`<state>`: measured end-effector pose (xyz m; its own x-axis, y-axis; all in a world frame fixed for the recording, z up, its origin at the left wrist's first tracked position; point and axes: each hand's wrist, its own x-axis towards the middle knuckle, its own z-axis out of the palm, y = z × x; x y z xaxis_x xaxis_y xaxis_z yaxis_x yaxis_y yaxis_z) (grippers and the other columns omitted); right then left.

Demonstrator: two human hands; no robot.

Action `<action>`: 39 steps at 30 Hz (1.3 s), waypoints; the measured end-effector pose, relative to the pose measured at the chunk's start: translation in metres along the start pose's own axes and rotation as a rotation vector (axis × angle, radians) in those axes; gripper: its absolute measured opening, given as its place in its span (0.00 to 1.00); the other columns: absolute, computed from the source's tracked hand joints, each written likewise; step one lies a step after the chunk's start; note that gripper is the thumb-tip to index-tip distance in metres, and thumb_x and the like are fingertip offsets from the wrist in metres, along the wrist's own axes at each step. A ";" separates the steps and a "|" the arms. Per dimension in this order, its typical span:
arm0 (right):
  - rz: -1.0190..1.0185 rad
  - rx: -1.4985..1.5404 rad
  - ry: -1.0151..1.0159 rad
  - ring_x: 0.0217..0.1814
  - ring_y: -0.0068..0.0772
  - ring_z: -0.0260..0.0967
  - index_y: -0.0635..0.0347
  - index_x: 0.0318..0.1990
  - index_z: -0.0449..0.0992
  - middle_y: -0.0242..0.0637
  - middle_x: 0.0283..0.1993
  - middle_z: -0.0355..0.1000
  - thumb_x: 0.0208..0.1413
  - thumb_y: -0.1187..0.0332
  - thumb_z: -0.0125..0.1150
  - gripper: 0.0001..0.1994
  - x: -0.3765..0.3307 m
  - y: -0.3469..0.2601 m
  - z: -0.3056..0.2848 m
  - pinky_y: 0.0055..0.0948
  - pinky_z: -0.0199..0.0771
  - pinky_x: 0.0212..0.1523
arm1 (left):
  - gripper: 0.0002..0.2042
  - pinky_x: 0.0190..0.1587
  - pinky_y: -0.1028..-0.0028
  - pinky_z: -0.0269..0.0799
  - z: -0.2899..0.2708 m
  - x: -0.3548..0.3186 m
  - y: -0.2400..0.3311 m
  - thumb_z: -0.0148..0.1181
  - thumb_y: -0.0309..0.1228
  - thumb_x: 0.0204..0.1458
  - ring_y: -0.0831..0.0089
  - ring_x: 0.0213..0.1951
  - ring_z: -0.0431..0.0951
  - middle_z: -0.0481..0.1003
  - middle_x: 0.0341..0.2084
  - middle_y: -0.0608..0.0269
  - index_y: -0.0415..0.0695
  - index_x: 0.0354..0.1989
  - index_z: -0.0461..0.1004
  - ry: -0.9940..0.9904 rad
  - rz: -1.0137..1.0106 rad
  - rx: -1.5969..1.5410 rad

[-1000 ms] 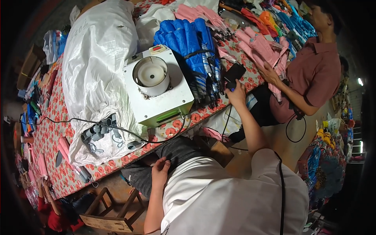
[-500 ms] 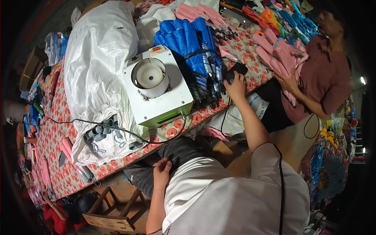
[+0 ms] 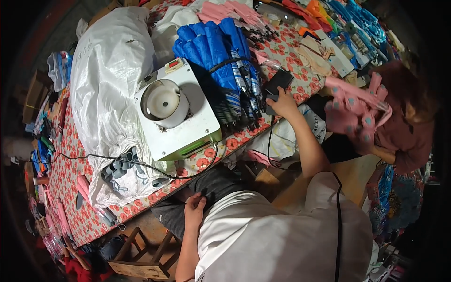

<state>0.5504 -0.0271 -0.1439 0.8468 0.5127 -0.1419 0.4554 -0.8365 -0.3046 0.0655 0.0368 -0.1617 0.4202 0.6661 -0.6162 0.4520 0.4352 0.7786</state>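
Observation:
My right hand (image 3: 283,103) is closed around the near end of a flat black rectangular device (image 3: 281,80) at the table's front edge. A black cable hangs below it. My left hand (image 3: 193,210) rests on my lap against dark trousers (image 3: 218,182), its fingers loosely curled, and I see nothing in it. Before me stands a white and green box-shaped machine (image 3: 181,134) with a round metal bowl (image 3: 165,103) on top. Between the machine and my right hand lies a bundle of folded blue umbrellas (image 3: 206,47), bound with a black strap.
A big white sack (image 3: 110,66) lies left of the machine, grey handle-like parts (image 3: 123,165) in its mouth. A flowered cloth (image 3: 61,164) covers the table. At right a co-worker (image 3: 406,136) handles pink umbrellas (image 3: 352,110). A wooden stool (image 3: 141,268) stands below the table.
The view has shifted slightly. The co-worker has leaned down and turned the pink bundle, baring a beige cloth and a white board behind. My hands keep their places.

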 end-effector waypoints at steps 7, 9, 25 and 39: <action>0.010 0.058 0.370 0.51 0.61 0.64 0.62 0.57 0.63 0.52 0.53 0.63 0.50 0.54 0.57 0.30 0.055 -0.023 -0.003 0.48 0.68 0.49 | 0.15 0.36 0.82 0.67 0.007 0.008 0.003 0.59 0.27 0.52 0.77 0.30 0.72 0.76 0.30 0.60 0.34 0.48 0.71 -0.021 -0.036 0.057; -0.029 0.015 0.431 0.49 0.60 0.65 0.61 0.56 0.64 0.52 0.51 0.66 0.49 0.56 0.57 0.28 0.091 -0.028 -0.002 0.47 0.69 0.48 | 0.15 0.34 0.83 0.66 0.009 0.010 0.006 0.59 0.27 0.52 0.78 0.29 0.71 0.75 0.29 0.61 0.34 0.47 0.72 -0.020 -0.043 0.101; 0.029 -0.157 0.398 0.33 0.54 0.73 0.62 0.42 0.75 0.48 0.33 0.76 0.45 0.59 0.58 0.19 0.155 0.003 -0.120 0.44 0.71 0.32 | 0.15 0.33 0.80 0.67 0.026 0.036 0.031 0.57 0.27 0.52 0.75 0.28 0.72 0.76 0.28 0.59 0.34 0.47 0.73 0.043 -0.233 0.190; -0.567 -0.121 0.278 0.45 0.58 0.69 0.56 0.59 0.63 0.55 0.46 0.70 0.56 0.60 0.47 0.23 0.347 -0.099 0.011 0.44 0.69 0.47 | 0.08 0.29 0.77 0.70 0.025 0.057 0.028 0.54 0.25 0.52 0.72 0.23 0.72 0.75 0.27 0.55 0.33 0.38 0.75 0.054 -0.321 -0.036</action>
<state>0.7963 0.2354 -0.1735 0.4975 0.8261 0.2648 0.8675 -0.4745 -0.1496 0.1221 0.0720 -0.1781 0.2185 0.5222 -0.8244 0.5262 0.6484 0.5502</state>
